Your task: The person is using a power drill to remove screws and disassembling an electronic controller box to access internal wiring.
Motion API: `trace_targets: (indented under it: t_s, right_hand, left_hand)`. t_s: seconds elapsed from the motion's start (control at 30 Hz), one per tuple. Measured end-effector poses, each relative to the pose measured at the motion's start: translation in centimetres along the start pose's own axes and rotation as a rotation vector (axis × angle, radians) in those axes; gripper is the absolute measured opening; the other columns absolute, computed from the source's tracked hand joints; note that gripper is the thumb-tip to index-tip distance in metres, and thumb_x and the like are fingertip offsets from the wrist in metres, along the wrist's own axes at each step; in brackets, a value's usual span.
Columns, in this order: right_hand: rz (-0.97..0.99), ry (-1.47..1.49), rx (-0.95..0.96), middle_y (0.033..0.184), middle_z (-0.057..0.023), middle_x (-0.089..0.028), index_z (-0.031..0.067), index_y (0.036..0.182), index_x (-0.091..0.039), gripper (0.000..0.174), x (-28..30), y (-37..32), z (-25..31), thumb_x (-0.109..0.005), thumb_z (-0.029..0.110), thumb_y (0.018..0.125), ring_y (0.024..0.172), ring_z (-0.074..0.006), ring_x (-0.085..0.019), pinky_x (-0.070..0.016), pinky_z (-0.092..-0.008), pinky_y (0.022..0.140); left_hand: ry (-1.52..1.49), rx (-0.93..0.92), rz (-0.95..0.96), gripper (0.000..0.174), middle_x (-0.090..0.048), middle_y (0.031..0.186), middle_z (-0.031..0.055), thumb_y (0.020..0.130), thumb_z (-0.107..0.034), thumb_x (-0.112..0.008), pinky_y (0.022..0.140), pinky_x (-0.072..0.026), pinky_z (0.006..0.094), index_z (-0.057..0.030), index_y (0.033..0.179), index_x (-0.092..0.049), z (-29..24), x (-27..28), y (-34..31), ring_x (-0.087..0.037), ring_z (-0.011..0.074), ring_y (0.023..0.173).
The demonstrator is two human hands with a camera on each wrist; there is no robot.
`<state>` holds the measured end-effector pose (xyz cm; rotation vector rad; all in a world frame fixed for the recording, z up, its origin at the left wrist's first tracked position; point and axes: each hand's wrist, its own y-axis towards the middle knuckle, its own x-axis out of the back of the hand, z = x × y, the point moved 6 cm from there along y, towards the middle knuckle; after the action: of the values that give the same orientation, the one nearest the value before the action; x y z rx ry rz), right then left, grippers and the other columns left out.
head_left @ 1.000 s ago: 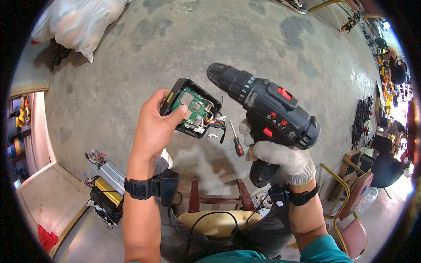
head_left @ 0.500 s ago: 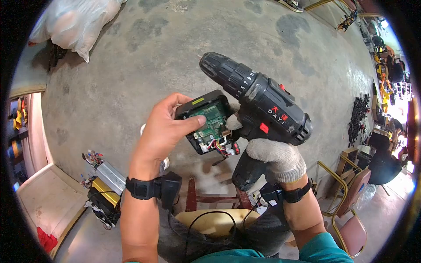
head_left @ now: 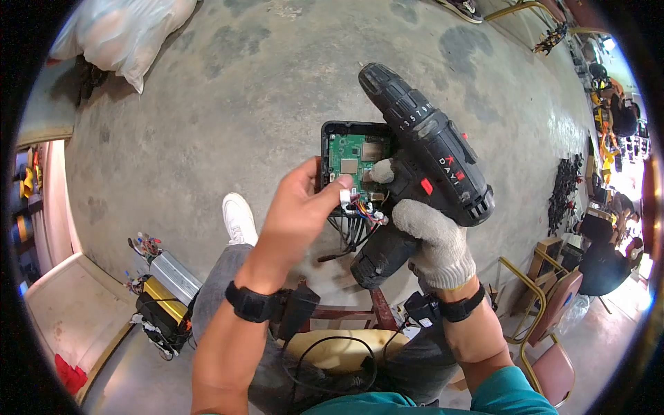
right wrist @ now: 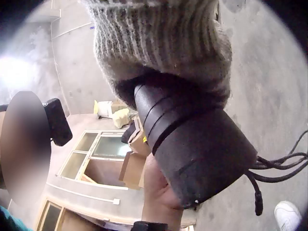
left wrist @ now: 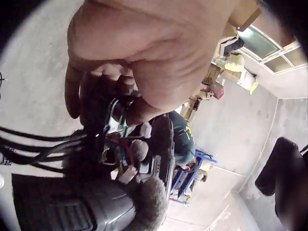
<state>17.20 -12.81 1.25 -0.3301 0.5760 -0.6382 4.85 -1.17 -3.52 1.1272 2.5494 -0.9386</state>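
Observation:
In the head view my bare left hand (head_left: 294,211) holds a black plastic housing (head_left: 324,142) by its left side, thumb over the green circuit board (head_left: 349,149) inside. Coloured wires (head_left: 363,209) bunch at the board's lower edge, and black cables (head_left: 337,256) hang below. My right hand (head_left: 439,238), in a knitted glove, grips a black cordless drill (head_left: 443,152) by its handle. The drill's chuck points up and left, overlapping the housing's right side. One gloved finger (head_left: 382,171) reaches onto the board. In the right wrist view the drill's base (right wrist: 207,149) fills the middle.
A bulging white plastic bag (head_left: 128,34) lies at the upper left of the concrete floor (head_left: 277,83). Silver and gold boxed units (head_left: 166,297) with wires stand at lower left. A white shoe (head_left: 238,218) is beside the left arm; pink chairs (head_left: 553,311) stand at right.
My left hand has moved the housing rightward and turned it more upright, close against the drill. The drill's chuck has swung up and right. The screwdriver seen earlier on the floor is hidden now.

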Motion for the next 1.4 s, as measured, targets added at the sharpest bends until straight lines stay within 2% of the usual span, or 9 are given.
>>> trace_targets:
  t_s: [0.2, 0.27, 0.5, 0.6, 0.87, 1.0, 1.1, 1.33, 1.4]
  right_hand:
    - [0.038, 0.068, -0.012, 0.124, -0.011, -0.07, 0.0021, 0.137, -0.061, 0.059, 0.2, 0.1, -0.6, -0.078, 0.005, 0.081, 0.108, -0.0224, -0.068, -0.0583, -0.0398, 0.094]
    - [0.006, 0.061, -0.007, 0.124, -0.0143, -0.068, -0.0001, 0.139, -0.056, 0.067, -0.8, -0.1, -0.6, -0.071, 0.002, 0.073, 0.117, -0.0291, -0.064, -0.0518, -0.0448, 0.105]
    - [-0.041, -0.097, -0.078, 0.125, -0.0153, -0.068, 0.0003, 0.138, -0.057, 0.065, 0.3, -0.2, -0.1, -0.07, 0.001, 0.075, 0.12, -0.0288, -0.064, -0.0531, -0.0446, 0.104]
    - [-0.043, -0.186, -0.061, 0.118, -0.0134, -0.069, 0.0009, 0.133, -0.061, 0.057, 1.5, -0.4, 0.9, -0.069, 0.004, 0.076, 0.095, -0.0225, -0.07, -0.0598, -0.0377, 0.086]
    - [0.27, -0.586, -0.004, 0.109, -0.0013, -0.072, 0.0078, 0.129, -0.067, 0.047, 1.2, -1.0, 1.2, -0.081, 0.011, 0.084, 0.094, -0.0123, -0.067, -0.0558, -0.0308, 0.085]
    - [0.229, -0.583, 0.014, 0.11, -0.0082, -0.072, 0.0063, 0.131, -0.064, 0.052, 1.3, -1.5, 0.4, -0.075, 0.0, 0.081, 0.084, -0.0109, -0.066, -0.0568, -0.0289, 0.071]
    - [0.217, -0.594, -0.04, 0.112, -0.0028, -0.074, 0.0083, 0.131, -0.067, 0.051, 1.7, -1.5, 0.6, -0.085, 0.012, 0.084, 0.098, -0.0124, -0.068, -0.0569, -0.0328, 0.089]
    - [0.201, -0.584, -0.038, 0.112, -0.003, -0.074, 0.0086, 0.131, -0.067, 0.05, 1.5, -1.5, 0.7, -0.085, 0.012, 0.085, 0.099, -0.0127, -0.068, -0.0571, -0.0333, 0.089]
    - [0.19, -0.565, -0.001, 0.11, -0.009, -0.073, 0.006, 0.132, -0.065, 0.053, 1.3, -1.4, 0.7, -0.076, 0.001, 0.08, 0.083, -0.012, -0.067, -0.0582, -0.0297, 0.069]
  left_hand:
    - [0.077, -0.028, 0.007, 0.034, -0.071, 0.115, 0.0045, 0.106, -0.02, -0.061, 0.082, -0.0549, 0.0277, -0.0013, 0.134, -0.061, 0.0, -0.2, 0.3, -0.066, 0.0096, 0.096]
    - [-0.005, -0.039, -0.046, 0.032, -0.072, 0.113, 0.0052, 0.106, -0.021, -0.061, 0.077, -0.0563, 0.0285, -0.0014, 0.131, -0.062, -0.2, -0.2, 0.4, -0.068, 0.0105, 0.091]
    - [0.197, -0.064, -0.116, 0.027, -0.073, 0.102, 0.0044, 0.104, -0.022, -0.065, 0.075, -0.0568, 0.0292, -0.0004, 0.122, -0.065, -0.8, 2.4, 0.6, -0.068, 0.0111, 0.085]
    - [0.283, -0.123, -0.303, 0.016, -0.069, 0.087, 0.0036, 0.101, -0.012, -0.067, 0.071, -0.0497, 0.0294, 0.0022, 0.107, -0.067, -2.9, 4.0, 0.5, -0.058, 0.0086, 0.077]
    - [0.505, -0.106, -0.319, 0.018, -0.066, 0.081, 0.0026, 0.099, -0.015, -0.067, 0.065, -0.0476, 0.0304, 0.0031, 0.101, -0.067, -3.3, 5.1, 0.6, -0.056, 0.0093, 0.072]
    - [0.486, -0.097, -0.275, 0.018, -0.066, 0.079, 0.0014, 0.099, -0.015, -0.069, 0.064, -0.0468, 0.03, 0.0034, 0.099, -0.066, -2.7, 5.1, 0.8, -0.055, 0.008, 0.071]
    - [0.435, -0.084, -0.257, 0.018, -0.065, 0.079, 0.0006, 0.099, -0.015, -0.07, 0.062, -0.0462, 0.0297, 0.0029, 0.098, -0.066, -2.9, 4.9, 0.6, -0.055, 0.0071, 0.07]
    - [0.356, 0.037, -0.191, 0.018, -0.072, 0.094, 0.0019, 0.101, -0.011, -0.067, 0.072, -0.0534, 0.0277, 0.0033, 0.112, -0.068, -2.5, 4.9, 0.8, -0.064, 0.0074, 0.079]
    - [0.315, 0.008, -0.201, 0.016, -0.068, 0.086, 0.0005, 0.1, -0.013, -0.069, 0.066, -0.049, 0.028, 0.0027, 0.104, -0.068, -2.5, 4.6, 0.7, -0.059, 0.0067, 0.074]
